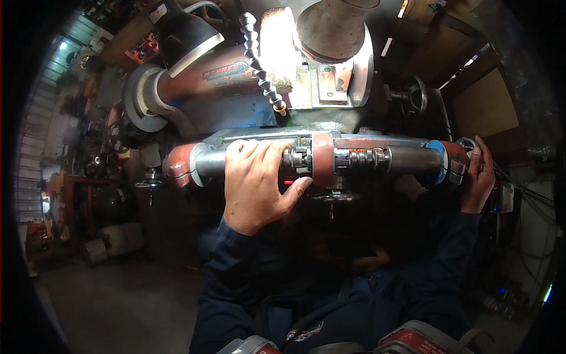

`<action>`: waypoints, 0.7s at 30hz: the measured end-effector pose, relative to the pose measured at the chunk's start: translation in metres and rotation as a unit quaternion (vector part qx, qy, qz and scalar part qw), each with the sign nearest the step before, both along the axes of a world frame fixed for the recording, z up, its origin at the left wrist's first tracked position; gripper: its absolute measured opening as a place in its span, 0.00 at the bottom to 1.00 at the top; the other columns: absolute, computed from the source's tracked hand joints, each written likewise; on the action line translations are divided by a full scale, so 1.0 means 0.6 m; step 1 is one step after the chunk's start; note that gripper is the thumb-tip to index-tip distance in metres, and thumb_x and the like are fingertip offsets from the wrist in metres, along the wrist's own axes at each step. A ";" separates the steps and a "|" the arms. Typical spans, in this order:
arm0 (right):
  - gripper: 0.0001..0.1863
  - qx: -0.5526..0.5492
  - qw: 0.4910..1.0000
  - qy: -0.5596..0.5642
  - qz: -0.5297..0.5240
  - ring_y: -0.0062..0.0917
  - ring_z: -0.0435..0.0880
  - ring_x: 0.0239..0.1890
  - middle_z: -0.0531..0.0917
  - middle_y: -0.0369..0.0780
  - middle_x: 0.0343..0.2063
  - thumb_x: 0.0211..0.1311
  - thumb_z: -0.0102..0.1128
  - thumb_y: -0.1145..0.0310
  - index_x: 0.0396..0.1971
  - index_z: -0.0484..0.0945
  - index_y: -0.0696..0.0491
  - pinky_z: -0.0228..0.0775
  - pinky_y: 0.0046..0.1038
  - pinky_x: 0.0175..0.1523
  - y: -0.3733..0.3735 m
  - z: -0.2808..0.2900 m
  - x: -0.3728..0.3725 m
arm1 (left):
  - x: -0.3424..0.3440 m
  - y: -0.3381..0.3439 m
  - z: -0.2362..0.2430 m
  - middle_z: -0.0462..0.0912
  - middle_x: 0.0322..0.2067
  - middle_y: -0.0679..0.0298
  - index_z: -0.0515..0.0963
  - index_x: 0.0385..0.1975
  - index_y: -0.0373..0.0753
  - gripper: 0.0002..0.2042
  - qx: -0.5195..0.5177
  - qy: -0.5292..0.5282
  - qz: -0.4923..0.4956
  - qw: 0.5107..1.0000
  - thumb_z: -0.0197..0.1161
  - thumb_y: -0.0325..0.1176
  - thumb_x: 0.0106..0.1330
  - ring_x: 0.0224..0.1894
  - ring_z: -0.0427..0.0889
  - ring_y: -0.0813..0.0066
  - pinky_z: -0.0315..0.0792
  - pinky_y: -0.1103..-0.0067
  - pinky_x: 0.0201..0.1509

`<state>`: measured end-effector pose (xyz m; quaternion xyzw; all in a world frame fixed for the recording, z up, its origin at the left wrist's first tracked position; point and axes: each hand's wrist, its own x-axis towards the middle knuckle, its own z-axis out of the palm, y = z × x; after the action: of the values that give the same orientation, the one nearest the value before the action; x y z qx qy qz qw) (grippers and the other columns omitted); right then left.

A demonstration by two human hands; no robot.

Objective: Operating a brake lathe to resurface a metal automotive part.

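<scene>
A long steel cylinder (413, 162) lies crosswise on a grinding machine, with orange-red collars at its ends. My left hand (253, 183) wraps over its left half. The fingers curl over the top, so their tips are hidden, while the thumb points right along the front. Just right of this hand are a small metal clamp (301, 158) and a wide reddish ring (322, 159). A short ribbed shaft (364, 158) sits beyond the ring. At the far right end, my right hand (481, 177) closes on a small handwheel (466, 143), partly hidden by the fingers.
Behind the cylinder stands a brightly lit grinding wheel (277, 47) beside a grey round housing (336, 29). A black lamp (183, 41) and a segmented coolant hose (259, 62) hang over the machine. Another handwheel (336, 197) juts out in front. Cables (525, 189) run at the right.
</scene>
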<state>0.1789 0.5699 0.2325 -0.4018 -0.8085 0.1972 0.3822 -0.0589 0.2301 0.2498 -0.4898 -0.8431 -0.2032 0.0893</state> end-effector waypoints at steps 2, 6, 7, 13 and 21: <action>0.18 -0.008 1.000 -0.005 -0.001 0.34 0.83 0.53 0.85 0.47 0.50 0.74 0.51 0.62 0.54 0.81 0.56 0.72 0.32 0.58 -0.001 0.002 -0.001 | 0.000 0.000 -0.001 0.82 0.41 0.56 0.78 0.46 0.37 0.28 0.001 -0.003 0.000 1.000 0.71 0.50 0.50 0.47 0.79 0.55 0.63 0.61 0.60; 0.18 0.008 1.000 -0.003 -0.002 0.34 0.84 0.53 0.85 0.48 0.50 0.74 0.51 0.61 0.54 0.81 0.56 0.73 0.32 0.57 0.000 0.003 0.003 | 0.001 0.001 -0.002 0.82 0.42 0.56 0.77 0.47 0.37 0.29 -0.001 -0.004 -0.003 1.000 0.72 0.50 0.48 0.48 0.79 0.55 0.63 0.62 0.60; 0.18 0.004 1.000 0.000 0.001 0.34 0.84 0.52 0.85 0.48 0.49 0.74 0.51 0.61 0.53 0.81 0.56 0.73 0.32 0.57 -0.002 0.005 0.002 | 0.001 0.002 -0.002 0.82 0.42 0.56 0.77 0.47 0.37 0.29 0.003 -0.006 -0.008 1.000 0.72 0.50 0.48 0.48 0.79 0.55 0.63 0.62 0.60; 0.19 -0.003 1.000 0.002 0.015 0.33 0.84 0.51 0.85 0.47 0.47 0.74 0.52 0.61 0.53 0.80 0.57 0.72 0.31 0.57 -0.005 0.005 -0.003 | 0.006 0.001 0.000 0.82 0.51 0.59 0.76 0.57 0.38 0.36 0.033 0.037 -0.027 0.998 0.72 0.42 0.43 0.53 0.79 0.64 0.62 0.63 0.61; 0.18 -0.017 1.000 0.018 0.017 0.32 0.84 0.50 0.85 0.47 0.47 0.74 0.52 0.62 0.53 0.80 0.58 0.73 0.30 0.56 -0.007 0.008 -0.003 | 0.004 0.007 -0.035 0.86 0.48 0.57 0.81 0.50 0.35 0.29 0.078 0.099 -0.041 0.991 0.67 0.34 0.42 0.50 0.84 0.64 0.69 0.66 0.60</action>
<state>0.1773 0.5658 0.2373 -0.3910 -0.8046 0.2246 0.3863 -0.0568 0.2343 0.2287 -0.5332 -0.7908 -0.2223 0.2019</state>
